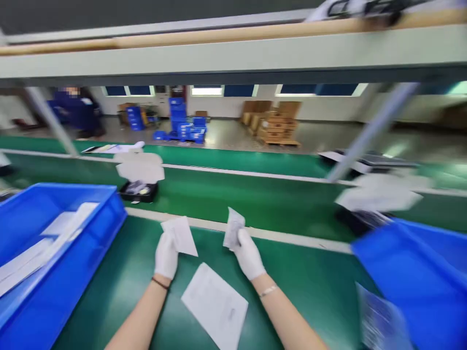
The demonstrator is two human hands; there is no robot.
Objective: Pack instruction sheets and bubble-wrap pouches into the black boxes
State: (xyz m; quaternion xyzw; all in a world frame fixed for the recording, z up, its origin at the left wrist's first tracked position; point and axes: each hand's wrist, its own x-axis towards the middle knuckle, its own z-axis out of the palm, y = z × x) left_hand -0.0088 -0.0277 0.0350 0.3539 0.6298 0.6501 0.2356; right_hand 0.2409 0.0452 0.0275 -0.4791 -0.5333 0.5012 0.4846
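Hands white-gloved | left hand (166, 255) gripped paper sheet (181, 236) | right hand (249, 254) gripped folded leaflet (233, 228) | loose sheet (215, 306) lay between them on green counter (109, 301)

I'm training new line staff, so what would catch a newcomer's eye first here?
The gloved left hand and right hand stand out at centre, each holding a white paper slip above a loose sheet on the green conveyor belt. Bright blue bins flank them: the left bin, holding white sheets, and the right bin.
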